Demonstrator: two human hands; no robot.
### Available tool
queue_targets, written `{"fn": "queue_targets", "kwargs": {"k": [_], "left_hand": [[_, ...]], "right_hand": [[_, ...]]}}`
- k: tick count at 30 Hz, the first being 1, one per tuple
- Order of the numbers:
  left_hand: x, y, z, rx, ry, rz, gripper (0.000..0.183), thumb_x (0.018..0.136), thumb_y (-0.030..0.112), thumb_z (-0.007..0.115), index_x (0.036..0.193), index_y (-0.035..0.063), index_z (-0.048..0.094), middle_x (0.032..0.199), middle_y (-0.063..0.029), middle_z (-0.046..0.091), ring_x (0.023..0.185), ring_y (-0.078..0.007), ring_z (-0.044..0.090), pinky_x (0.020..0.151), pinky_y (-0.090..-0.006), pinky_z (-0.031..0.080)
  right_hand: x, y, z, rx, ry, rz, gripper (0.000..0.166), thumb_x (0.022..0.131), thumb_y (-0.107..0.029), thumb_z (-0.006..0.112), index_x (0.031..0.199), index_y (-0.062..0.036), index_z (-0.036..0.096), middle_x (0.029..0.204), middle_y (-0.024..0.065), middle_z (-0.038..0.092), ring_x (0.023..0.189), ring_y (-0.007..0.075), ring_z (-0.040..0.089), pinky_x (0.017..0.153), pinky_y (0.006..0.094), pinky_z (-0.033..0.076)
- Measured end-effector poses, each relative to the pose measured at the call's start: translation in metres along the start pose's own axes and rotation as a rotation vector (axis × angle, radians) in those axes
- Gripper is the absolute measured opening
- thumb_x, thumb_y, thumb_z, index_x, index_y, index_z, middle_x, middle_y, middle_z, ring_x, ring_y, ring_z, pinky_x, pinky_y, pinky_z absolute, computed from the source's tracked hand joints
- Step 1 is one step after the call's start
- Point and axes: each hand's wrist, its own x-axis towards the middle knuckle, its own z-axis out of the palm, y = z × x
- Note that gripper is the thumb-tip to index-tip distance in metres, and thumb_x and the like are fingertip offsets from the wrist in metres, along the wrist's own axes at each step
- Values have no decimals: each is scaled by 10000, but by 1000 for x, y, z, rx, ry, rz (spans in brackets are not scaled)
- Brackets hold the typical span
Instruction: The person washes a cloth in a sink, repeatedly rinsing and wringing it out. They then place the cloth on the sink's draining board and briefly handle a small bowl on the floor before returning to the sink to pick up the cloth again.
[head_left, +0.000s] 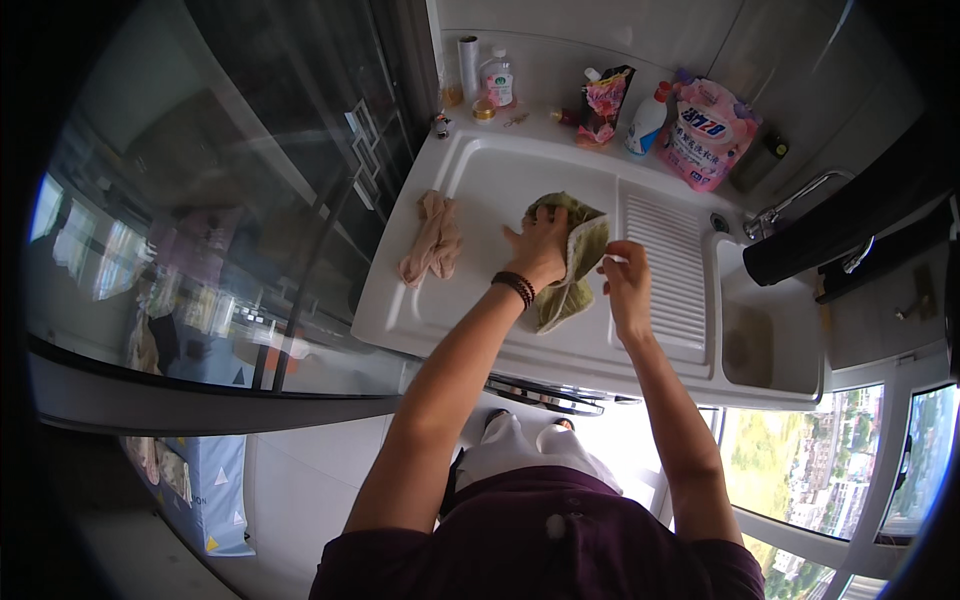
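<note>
A green cloth piece (583, 244) with a pale edging lies crumpled on the white washboard sink top (480, 169). My left hand (541, 244) rests on it with the fingers spread and the thumb apart, and a dark beaded bracelet (516, 288) circles that wrist. Just right of the cloth's pale edge is my right hand (630, 285), its fingers curled in. A small white spot shows at those fingertips; whether it is something pinched is too small to tell. To the left lies a beige, twisted cloth (433, 241), touched by neither hand.
Along the back ledge stand a clear bottle (498, 79), a dark pink pouch (602, 105), a red-capped white bottle (648, 120) and a pink detergent pouch (706, 131). Ribbed washboard (666, 262), basin (769, 345) and faucet (765, 221) are on the right. A glass door (247, 225) borders the left.
</note>
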Motion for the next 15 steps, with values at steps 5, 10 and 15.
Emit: {"fn": "queue_targets", "kwargs": {"k": [5, 10, 15], "left_hand": [[-31, -29, -47, -331, -7, 162, 346, 741, 217, 665, 1023, 54, 550, 974, -120, 564, 974, -294, 523, 822, -469, 404], [-163, -37, -75, -970, -583, 245, 109, 779, 145, 623, 819, 64, 563, 740, -57, 541, 669, -183, 558, 595, -303, 451], [-266, -22, -54, -1198, -1205, 190, 113, 774, 144, 624, 793, 42, 577, 709, -48, 597, 662, -142, 570, 623, -278, 439]], "right_hand": [[-122, 27, -61, -160, -222, 170, 114, 794, 3, 584, 885, -18, 520, 804, 31, 569, 710, 103, 522, 620, 231, 430], [-309, 81, -143, -216, 30, 866, 218, 777, -114, 592, 946, 15, 542, 806, 113, 605, 697, 212, 621, 554, 299, 497], [-385, 95, -176, -67, 325, 1223, 235, 787, -151, 579, 956, 9, 550, 831, 112, 606, 724, 214, 617, 587, 305, 494]]}}
